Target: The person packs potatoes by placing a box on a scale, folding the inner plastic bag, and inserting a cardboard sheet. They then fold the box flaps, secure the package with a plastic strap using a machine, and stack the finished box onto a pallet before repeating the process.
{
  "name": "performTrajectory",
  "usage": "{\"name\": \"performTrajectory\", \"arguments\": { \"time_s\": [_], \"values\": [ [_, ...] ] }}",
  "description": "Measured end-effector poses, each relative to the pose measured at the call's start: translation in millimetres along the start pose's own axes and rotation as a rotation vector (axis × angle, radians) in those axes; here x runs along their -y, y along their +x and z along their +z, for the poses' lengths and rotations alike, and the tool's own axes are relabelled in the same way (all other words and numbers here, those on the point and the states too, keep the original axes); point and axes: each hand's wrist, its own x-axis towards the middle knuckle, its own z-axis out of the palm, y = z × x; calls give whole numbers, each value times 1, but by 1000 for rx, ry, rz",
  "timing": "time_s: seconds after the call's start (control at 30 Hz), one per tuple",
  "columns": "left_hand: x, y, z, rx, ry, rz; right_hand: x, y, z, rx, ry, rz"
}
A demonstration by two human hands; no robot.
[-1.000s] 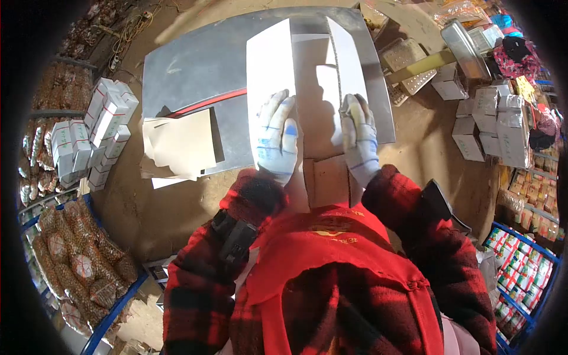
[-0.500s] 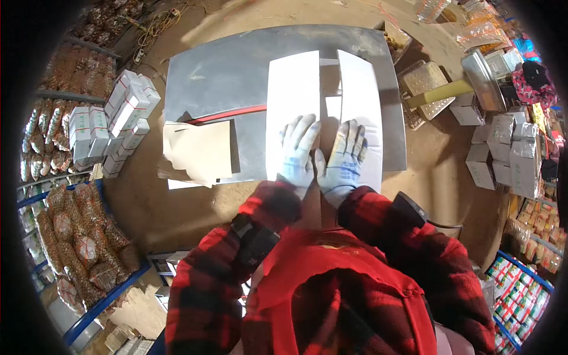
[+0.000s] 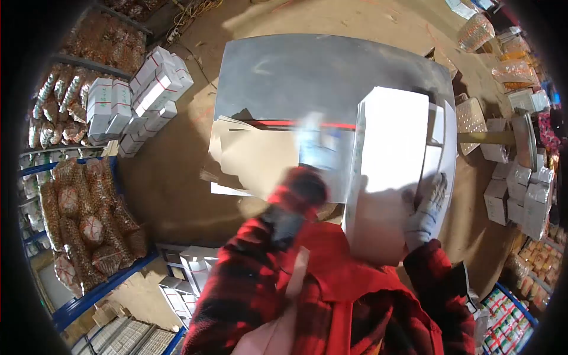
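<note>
A white cardboard box [image 3: 393, 145] stands at the right part of the grey table [image 3: 337, 65], with white flaps along its right side. My right hand [image 3: 427, 210], in a pale glove, lies against the box's lower right side, fingers stretched out. My left hand [image 3: 319, 145], also gloved, is smeared by motion left of the box, near the right edge of the brown cardboard sheets [image 3: 254, 154]. Its fingers cannot be made out. A red strip [image 3: 278, 123] runs along the table behind the sheets.
White boxes tied with red string [image 3: 160, 89] are stacked left of the table. Net sacks [image 3: 89, 225] fill a blue-framed shelf at the lower left. More wrapped boxes [image 3: 520, 192] and a perforated crate [image 3: 471, 121] stand on the right.
The view has shifted. The white box, earlier between both hands with its flaps spread, now shows a broad plain face. My left hand has moved away from it to the left; my right stays at it.
</note>
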Motion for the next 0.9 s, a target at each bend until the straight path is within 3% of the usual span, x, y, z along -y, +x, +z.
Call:
{"name": "performTrajectory", "arguments": {
  "time_s": [0.03,0.13,0.2,0.3,0.37,0.43,0.47,0.5,0.6,0.67,0.73,0.83,0.9],
  "values": [
    [78,5,-13,-86,162,30,2,-1,0,38,-7,41],
    [193,69,-112,-21,950,-506,1,-1,4,35,-6,74],
    [285,74,-135,115,877,-991,11,0,4,30,-26,75],
    [363,70,-151,358,-672,-1606,4,0,13,-16,99,84],
    [391,78,-153,452,-472,-1071,7,1,12,15,47,101],
    [404,103,-148,317,-606,-886,6,2,9,15,37,89],
    [396,138,-148,142,-829,-972,4,1,11,4,75,106],
    [383,181,-148,-43,-1049,-1053,6,2,7,11,10,96],
    [326,290,-135,-137,-1537,-679,18,7,-2,-4,-70,69],
    [233,321,-105,-123,-1637,-532,10,5,5,-19,-50,55],
    [103,309,-61,-64,-1639,-435,0,4,10,-32,-47,72],
    [-118,232,5,112,-1514,-308,-2,2,13,-24,-11,117],
    [-241,179,36,243,-1225,-83,-7,2,18,-41,86,128]
  ]
}}
